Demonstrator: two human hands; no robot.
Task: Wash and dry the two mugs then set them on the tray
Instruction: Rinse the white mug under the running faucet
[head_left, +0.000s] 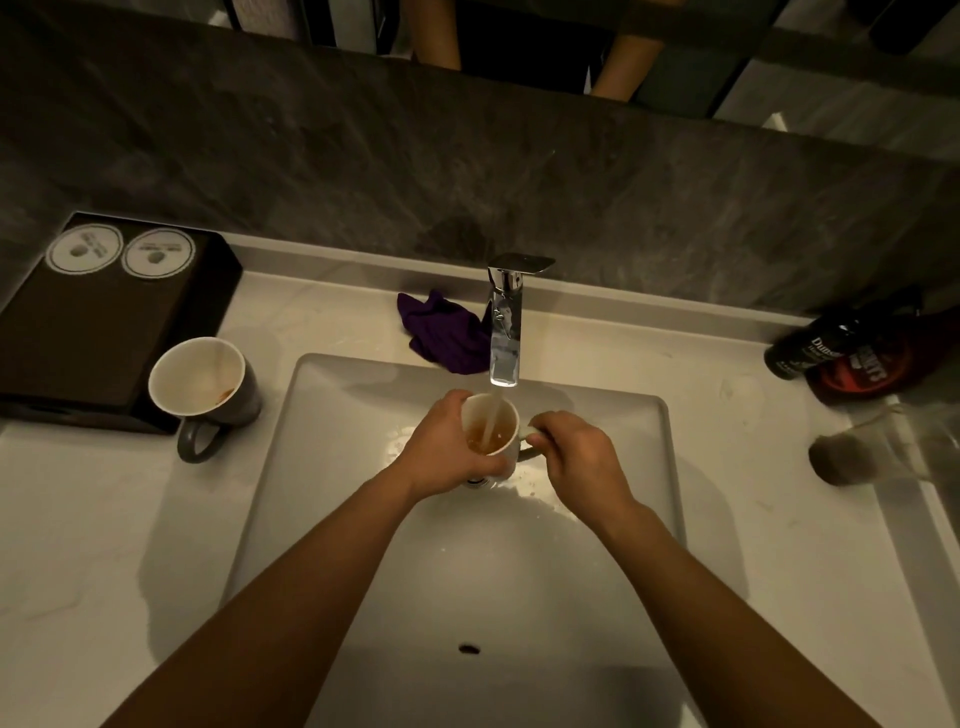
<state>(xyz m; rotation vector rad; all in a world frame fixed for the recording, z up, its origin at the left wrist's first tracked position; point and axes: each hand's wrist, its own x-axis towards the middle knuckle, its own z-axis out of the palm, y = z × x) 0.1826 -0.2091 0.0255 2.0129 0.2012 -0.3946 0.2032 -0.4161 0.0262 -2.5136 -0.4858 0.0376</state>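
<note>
A mug (491, 423) with a white inside sits upright under the running faucet (506, 322), over the sink (322, 415). Water streams into it and brownish liquid swirls inside. My left hand (447, 447) wraps around the mug's left side. My right hand (576, 457) pinches its handle on the right. A second grey mug (200, 387) with brown stains inside stands on the counter left of the sink, handle toward me. A dark tray (93, 332) lies at the far left, touching that mug.
A purple cloth (441, 332) is crumpled on the counter behind the sink, left of the faucet. Two round white coasters (119, 252) rest on the tray's far end. Dark bottles (841, 348) and a clear glass (872, 452) lie at the right.
</note>
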